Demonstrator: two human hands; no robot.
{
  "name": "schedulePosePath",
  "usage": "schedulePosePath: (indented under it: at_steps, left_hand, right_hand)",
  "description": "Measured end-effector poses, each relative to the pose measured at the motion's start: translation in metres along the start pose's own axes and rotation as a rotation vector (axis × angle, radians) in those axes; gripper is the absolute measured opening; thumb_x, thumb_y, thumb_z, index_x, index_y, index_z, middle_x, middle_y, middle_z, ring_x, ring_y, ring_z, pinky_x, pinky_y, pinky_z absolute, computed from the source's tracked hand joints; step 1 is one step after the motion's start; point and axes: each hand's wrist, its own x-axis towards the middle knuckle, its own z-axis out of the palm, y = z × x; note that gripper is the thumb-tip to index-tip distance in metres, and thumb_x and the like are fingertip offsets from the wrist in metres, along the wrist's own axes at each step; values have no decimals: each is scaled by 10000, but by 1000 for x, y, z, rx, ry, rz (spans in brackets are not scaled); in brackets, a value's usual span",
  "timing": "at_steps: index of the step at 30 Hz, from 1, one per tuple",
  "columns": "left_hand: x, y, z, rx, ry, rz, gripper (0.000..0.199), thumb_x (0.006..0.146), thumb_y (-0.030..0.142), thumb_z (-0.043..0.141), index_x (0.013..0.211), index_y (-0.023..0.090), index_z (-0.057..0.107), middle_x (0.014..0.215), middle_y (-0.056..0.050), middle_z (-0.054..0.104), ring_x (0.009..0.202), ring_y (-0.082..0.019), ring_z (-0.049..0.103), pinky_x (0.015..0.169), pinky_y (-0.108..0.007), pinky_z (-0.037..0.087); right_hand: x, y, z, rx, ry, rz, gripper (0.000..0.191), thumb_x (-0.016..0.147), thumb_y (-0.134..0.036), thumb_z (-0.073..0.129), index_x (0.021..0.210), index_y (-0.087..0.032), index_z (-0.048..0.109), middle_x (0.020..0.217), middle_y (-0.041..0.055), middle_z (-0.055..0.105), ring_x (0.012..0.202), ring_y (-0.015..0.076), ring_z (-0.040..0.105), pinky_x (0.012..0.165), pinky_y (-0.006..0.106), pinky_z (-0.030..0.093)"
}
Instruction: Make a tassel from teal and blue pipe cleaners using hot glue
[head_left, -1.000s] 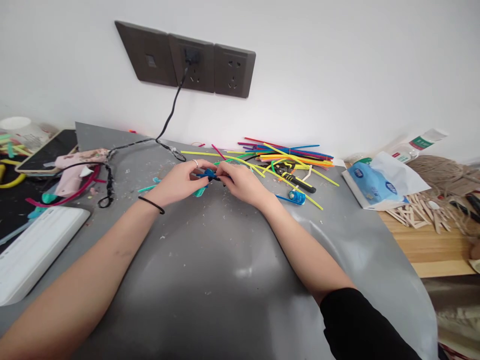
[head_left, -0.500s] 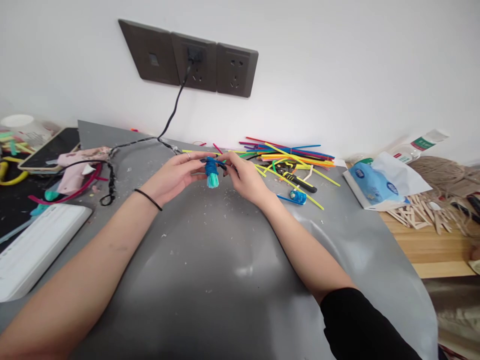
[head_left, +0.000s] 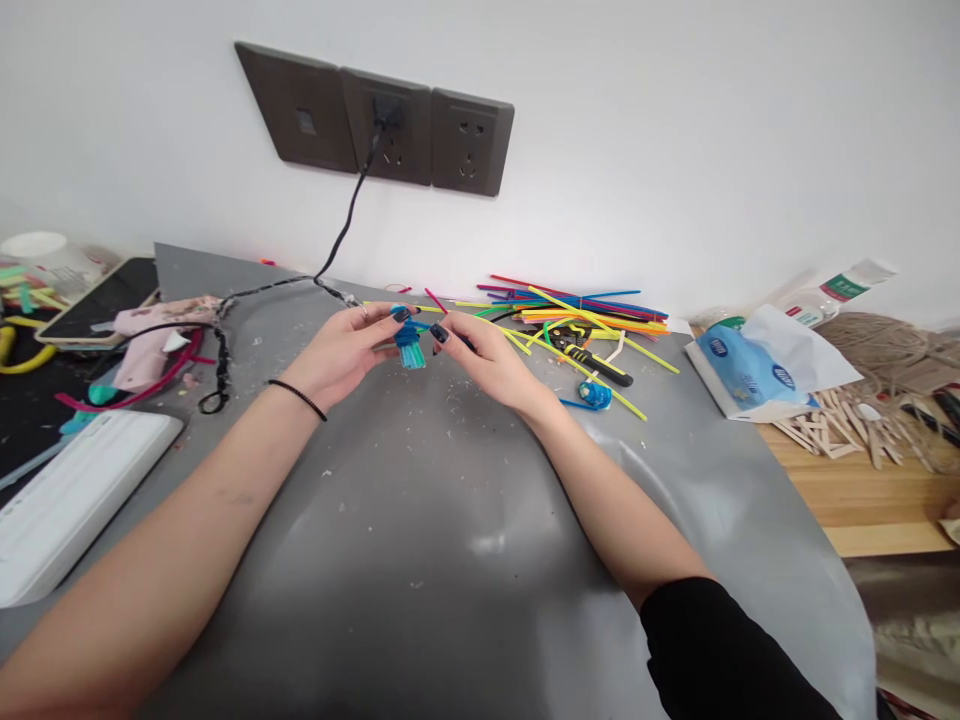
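Observation:
My left hand (head_left: 346, 350) is closed, thumb and fingers pinching a small bundle of teal pipe cleaners (head_left: 412, 354) wrapped round its upper part with blue. The bundle hangs over the grey sheet, its cut ends pointing down. From the wrap a short blue strand, seemingly a pipe cleaner (head_left: 425, 327), runs across to my right hand (head_left: 487, 358), whose thumb and fingers are pinched on it. Most of that strand is hidden by the fingers. To the right lies another small blue wound piece (head_left: 594, 394) with a blue tail.
Beyond my right hand are a pile of coloured pipe cleaners (head_left: 592, 312) and wire strippers (head_left: 596, 365). On the left are a pink glue gun (head_left: 139, 350) with its cord and a white power strip (head_left: 86, 500). Tissues (head_left: 750, 365) and wooden sticks (head_left: 825, 425) lie right.
The bundle has shifted slightly left and its lower end now tilts. My right hand has turned, so its thumb shows on top, and a short gap has opened between the hands.

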Motion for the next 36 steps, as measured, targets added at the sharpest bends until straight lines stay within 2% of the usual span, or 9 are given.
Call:
schedulePosePath:
  at_steps: [3, 8, 11, 17, 23, 29, 36]
  left_hand:
    - [-3, 2, 2, -13, 9, 19, 489, 743, 521, 988, 1056, 191, 807, 1140, -118, 813, 1142, -308, 773, 943, -432, 657]
    - [-7, 6, 3, 11, 11, 67, 554, 789, 520, 966, 1232, 245, 779, 1163, -106, 829, 1150, -311, 781, 939, -443, 670]
    - [-7, 6, 4, 9, -8, 92, 518, 784, 541, 964, 1170, 238, 801, 1216, -123, 827, 1214, -335, 767, 945, -443, 677]
    - [-7, 6, 7, -10, -36, 101, 459, 780, 549, 970, 1089, 236, 838, 1473, -121, 744, 1258, -337, 754, 918, -420, 688]
    - [-9, 8, 6, -20, -100, 84, 557, 723, 597, 1009, 1133, 254, 852, 1370, -134, 798, 1293, -358, 739, 952, -435, 678]
    - [-10, 9, 7, -50, -127, 65, 523, 729, 484, 1029, 1174, 270, 856, 1375, -121, 801, 1351, -359, 715, 1021, -437, 660]
    - [-11, 12, 9, -70, -133, 13, 602, 670, 427, 1072, 1213, 280, 858, 1355, -116, 816, 1372, -360, 708, 1028, -406, 664]
  right_hand:
    - [0, 2, 0, -20, -62, -2, 432, 1136, -493, 441, 816, -220, 536, 809, 12, 558, 772, 172, 503, 758, 308, 409]
    - [0, 3, 1, -54, -69, 33, 514, 1125, -585, 441, 769, -222, 521, 760, 2, 532, 729, 162, 474, 724, 303, 385]
    - [0, 4, 1, -51, -56, 39, 521, 1119, -592, 452, 754, -224, 505, 737, -7, 506, 718, 157, 457, 708, 300, 372]
    - [0, 6, 1, -35, -47, 82, 481, 1109, -540, 474, 749, -222, 502, 741, -17, 490, 723, 147, 439, 712, 296, 358]
    - [1, 6, 0, -22, -11, 102, 466, 1103, -510, 494, 734, -226, 484, 730, -10, 491, 727, 156, 447, 689, 294, 342]
    - [0, 4, -2, -24, 1, 123, 461, 1100, -501, 498, 732, -223, 504, 723, -8, 505, 721, 157, 451, 692, 294, 356]
    - [0, 4, -1, -26, -2, 117, 433, 1088, -439, 500, 716, -219, 481, 719, -16, 475, 719, 145, 431, 686, 281, 330]
